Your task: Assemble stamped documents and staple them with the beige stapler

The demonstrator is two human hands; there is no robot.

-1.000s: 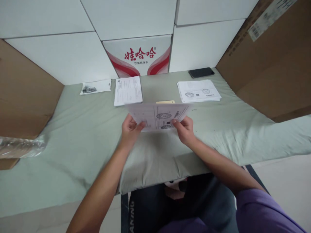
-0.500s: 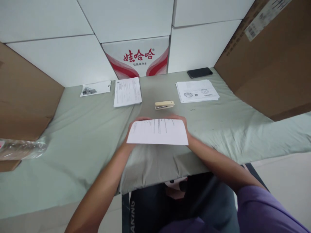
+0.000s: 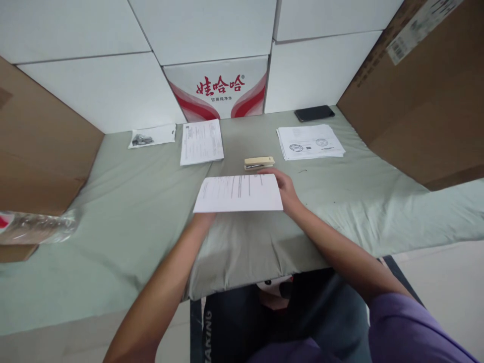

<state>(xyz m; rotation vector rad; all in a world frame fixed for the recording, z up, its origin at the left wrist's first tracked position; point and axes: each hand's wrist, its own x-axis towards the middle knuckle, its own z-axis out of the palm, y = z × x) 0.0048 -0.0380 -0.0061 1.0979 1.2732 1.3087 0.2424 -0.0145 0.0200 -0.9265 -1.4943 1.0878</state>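
Both my hands hold a printed paper (image 3: 238, 196) up over the front of the table, its face tilted toward me. My left hand (image 3: 205, 217) is beneath its left part; only the wrist end shows, and the fingers are hidden behind the paper. At the right edge is my right hand (image 3: 284, 189), its fingers curled round behind the top corner. Whether this is one sheet or several I cannot tell. Just beyond the paper lies a cream stapler (image 3: 259, 162), close to my right fingertips.
Printed sheets (image 3: 202, 142) lie at the back left, beside a white packet (image 3: 153, 136). A stack of stamped papers (image 3: 310, 142) and a black phone (image 3: 314, 113) lie at the back right. Cardboard boxes (image 3: 423, 116) flank the cloth-covered table; white boxes (image 3: 219, 25) wall its back. A plastic bottle (image 3: 41, 228) is left.
The paper has shifted slightly left and away from me. My left hand has slid further under it, and more of my right hand shows at the right edge.
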